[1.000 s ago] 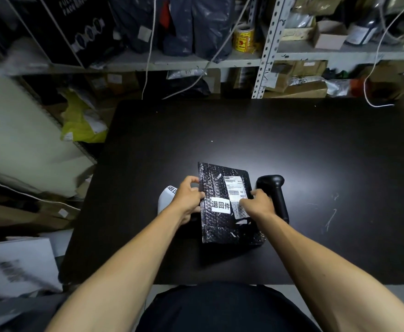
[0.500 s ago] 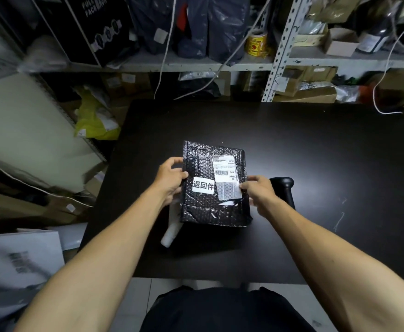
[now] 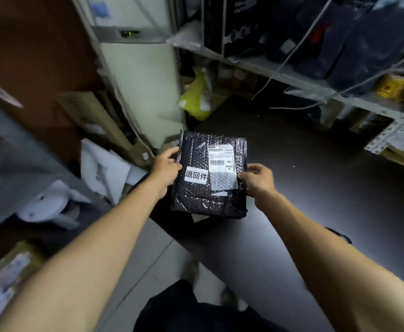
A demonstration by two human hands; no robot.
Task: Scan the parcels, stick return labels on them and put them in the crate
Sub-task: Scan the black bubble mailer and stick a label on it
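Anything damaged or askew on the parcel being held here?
Slightly. The black bubble-wrap parcel is crumpled along its lower edge, and a white scrap pokes out beneath it. Its shipping label is wrinkled in its lower half. The return label sits flat. Left hand and right hand hold its sides.

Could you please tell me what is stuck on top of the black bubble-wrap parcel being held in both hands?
The black bubble-wrap parcel carries a white return label with three printed characters and, beside it, a white barcoded shipping label. Its underside and contents are hidden.
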